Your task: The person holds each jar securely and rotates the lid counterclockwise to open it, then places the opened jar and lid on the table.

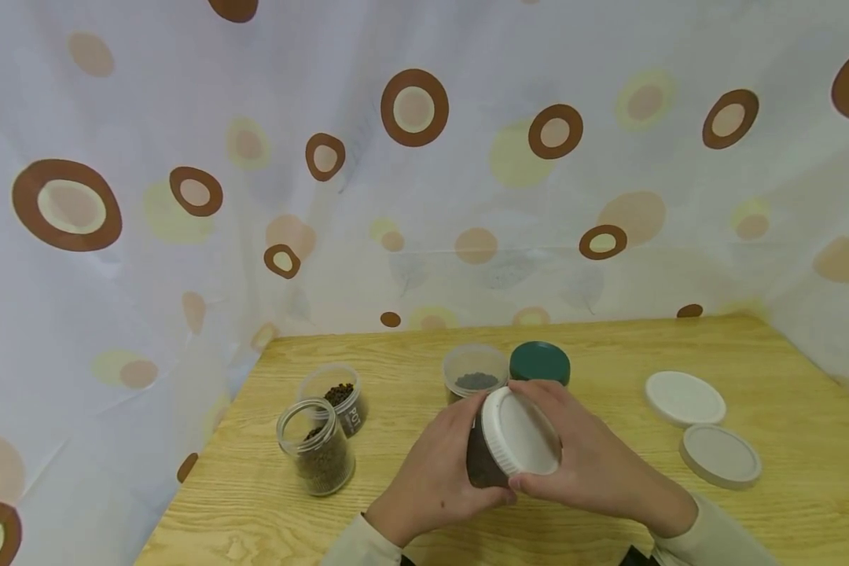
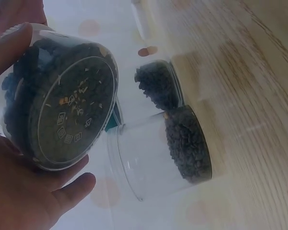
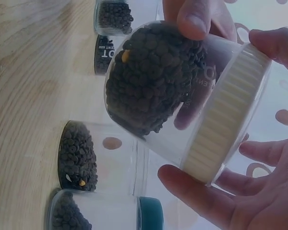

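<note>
A clear jar [image 3: 153, 76] part filled with small dark pellets is held tilted above the table. Around its body curl the fingers and thumb of my left hand [image 1: 435, 468]. My right hand [image 1: 587, 456] grips the white ribbed lid [image 1: 527, 436] by its rim, thumb and fingers on opposite sides. The lid sits on the jar's mouth; whether it is screwed tight I cannot tell. In the left wrist view the jar's base [image 2: 77, 110] faces the camera. Just behind the hands stand an open clear jar of dark pellets [image 1: 475, 380] and a jar with a green lid [image 1: 540, 362].
To the left, two open jars stand close together: a ribbed-looking one [image 1: 318, 460] in front and a labelled one [image 1: 347, 405] behind, both with dark contents. Two white lids [image 1: 685, 398] lie flat on the wooden table [image 1: 410, 362] at right. A patterned curtain [image 1: 481, 196] surrounds the table.
</note>
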`<move>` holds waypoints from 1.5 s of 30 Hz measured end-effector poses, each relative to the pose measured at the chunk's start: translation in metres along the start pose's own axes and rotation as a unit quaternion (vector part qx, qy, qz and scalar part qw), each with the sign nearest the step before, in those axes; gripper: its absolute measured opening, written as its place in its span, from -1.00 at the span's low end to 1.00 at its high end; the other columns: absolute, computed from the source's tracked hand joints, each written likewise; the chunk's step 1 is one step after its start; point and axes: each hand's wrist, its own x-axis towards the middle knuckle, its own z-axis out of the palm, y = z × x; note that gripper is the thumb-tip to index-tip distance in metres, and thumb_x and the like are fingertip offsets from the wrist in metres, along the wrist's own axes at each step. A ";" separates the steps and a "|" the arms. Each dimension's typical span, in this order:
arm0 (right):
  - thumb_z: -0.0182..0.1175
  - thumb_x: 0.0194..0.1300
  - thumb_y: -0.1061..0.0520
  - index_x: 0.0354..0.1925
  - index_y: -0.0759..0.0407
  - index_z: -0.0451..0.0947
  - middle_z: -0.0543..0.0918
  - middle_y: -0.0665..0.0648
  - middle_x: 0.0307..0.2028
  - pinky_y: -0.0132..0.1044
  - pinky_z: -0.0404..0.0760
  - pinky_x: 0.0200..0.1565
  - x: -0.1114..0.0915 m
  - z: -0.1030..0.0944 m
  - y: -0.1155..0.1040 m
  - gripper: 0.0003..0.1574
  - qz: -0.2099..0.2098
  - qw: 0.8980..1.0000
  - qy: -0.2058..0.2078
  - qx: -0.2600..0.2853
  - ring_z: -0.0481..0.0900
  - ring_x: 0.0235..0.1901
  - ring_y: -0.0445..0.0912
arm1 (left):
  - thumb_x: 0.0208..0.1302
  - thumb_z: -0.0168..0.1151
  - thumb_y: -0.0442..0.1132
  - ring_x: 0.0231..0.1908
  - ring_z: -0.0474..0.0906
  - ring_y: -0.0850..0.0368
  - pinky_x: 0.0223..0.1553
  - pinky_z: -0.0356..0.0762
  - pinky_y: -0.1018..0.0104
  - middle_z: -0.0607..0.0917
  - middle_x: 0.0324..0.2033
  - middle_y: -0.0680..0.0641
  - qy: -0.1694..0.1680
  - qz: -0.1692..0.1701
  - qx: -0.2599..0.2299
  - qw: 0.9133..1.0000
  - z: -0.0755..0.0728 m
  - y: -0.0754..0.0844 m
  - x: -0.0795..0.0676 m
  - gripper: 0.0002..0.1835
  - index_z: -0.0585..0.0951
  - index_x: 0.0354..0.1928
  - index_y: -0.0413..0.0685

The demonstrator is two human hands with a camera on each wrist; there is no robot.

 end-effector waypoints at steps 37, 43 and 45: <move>0.24 0.18 -0.45 0.48 0.12 0.17 0.55 0.18 0.21 -0.21 0.59 -0.21 0.007 -0.010 -0.009 0.14 0.167 0.980 -0.104 0.021 0.61 -0.05 -0.08 | -0.17 0.54 0.28 0.16 0.55 0.05 0.08 0.64 0.12 0.52 0.23 -0.08 0.059 0.004 0.121 0.991 0.008 0.006 -0.003 0.13 0.29 0.43 -0.05; 0.29 0.13 -0.46 0.46 0.10 0.22 0.58 0.14 0.16 -0.25 0.56 -0.26 0.007 -0.009 -0.010 0.15 0.176 0.979 -0.097 0.021 0.59 -0.14 -0.15 | -0.15 0.55 0.25 0.14 0.50 0.08 0.10 0.60 0.18 0.55 0.19 -0.04 0.038 -0.009 0.087 0.995 0.008 0.007 -0.003 0.15 0.23 0.46 -0.05; 0.31 0.12 -0.44 0.45 0.10 0.24 0.59 0.13 0.15 -0.27 0.55 -0.27 0.006 -0.009 -0.010 0.13 0.168 0.981 -0.091 0.023 0.58 -0.15 -0.15 | -0.16 0.54 0.26 0.11 0.51 0.11 0.10 0.59 0.22 0.57 0.15 -0.02 0.037 -0.006 0.084 0.996 0.009 0.006 -0.003 0.15 0.24 0.45 -0.05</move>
